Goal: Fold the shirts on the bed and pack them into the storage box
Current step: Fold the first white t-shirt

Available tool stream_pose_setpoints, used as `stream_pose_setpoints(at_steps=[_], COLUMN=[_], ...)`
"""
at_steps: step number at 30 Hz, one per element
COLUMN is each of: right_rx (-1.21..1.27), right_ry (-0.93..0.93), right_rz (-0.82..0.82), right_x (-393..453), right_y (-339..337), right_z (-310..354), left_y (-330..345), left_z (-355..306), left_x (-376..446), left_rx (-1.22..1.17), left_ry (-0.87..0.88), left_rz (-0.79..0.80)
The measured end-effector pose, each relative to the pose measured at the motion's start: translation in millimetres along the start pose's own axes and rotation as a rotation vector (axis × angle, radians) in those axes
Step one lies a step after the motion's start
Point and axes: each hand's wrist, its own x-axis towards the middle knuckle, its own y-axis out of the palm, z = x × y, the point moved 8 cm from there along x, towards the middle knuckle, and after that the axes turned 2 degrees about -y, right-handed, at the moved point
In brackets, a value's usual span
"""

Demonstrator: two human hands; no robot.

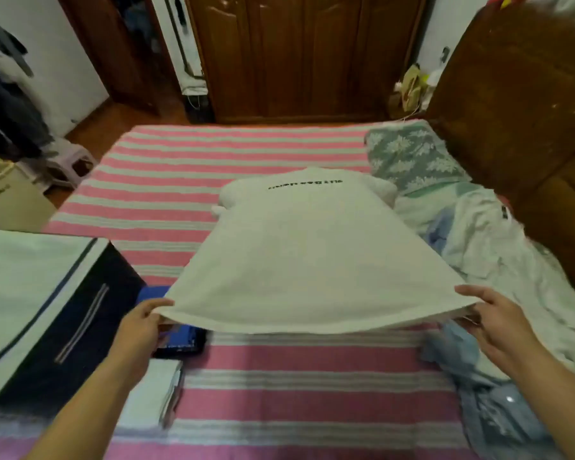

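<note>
I hold the shirt (299, 254) in the middle of the frame, over the bed (279, 360). My left hand (143, 327) and right hand (492, 320) have fingers pinched on its near corners. I should lay it flat, smooth, then fold.

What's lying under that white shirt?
Under the white shirt, the striped bedsheet and part of a dark tablet near the left hand show; the rest is covered.
</note>
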Motion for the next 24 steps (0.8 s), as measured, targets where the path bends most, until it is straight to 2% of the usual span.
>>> stream_pose_setpoints(at_steps=[6, 9, 11, 14, 18, 22, 24], right_rx=[-0.228, -0.210, -0.265, -0.403, -0.818, -0.999, -1.101], right_ry=[0.325, 0.444, 0.450, 0.381, 0.176, 0.185, 0.249], right_rz=[-0.068, -0.129, -0.182, -0.231, -0.219, -0.154, -0.092], right_x=[53.9, 71.5, 81.4, 83.3, 69.7, 40.1, 33.9], right_y=[-39.4, -53.0, -61.0, -63.0, -72.4, -74.2, -69.8], right_z=[-276.5, -381.7, -420.9, -424.7, -378.9, -377.2, -390.4], left_y=[55.8, 72.6, 76.0, 73.2, 59.5, 49.8, 58.7], left_z=[273.4, 364.0, 391.5, 390.7, 355.3, 351.1, 376.5], left_x=[44.7, 61.1, 66.6, 66.6, 38.4, 29.4, 36.5], left_rx=[0.297, 0.193, 0.114, 0.251, 0.559, 0.814, 0.975], left_ry=[-0.309, -0.434, -0.458, -0.285, -0.085, 0.002, -0.010], left_rz=[0.063, 0.051, -0.007, -0.035, -0.030, 0.031, 0.161])
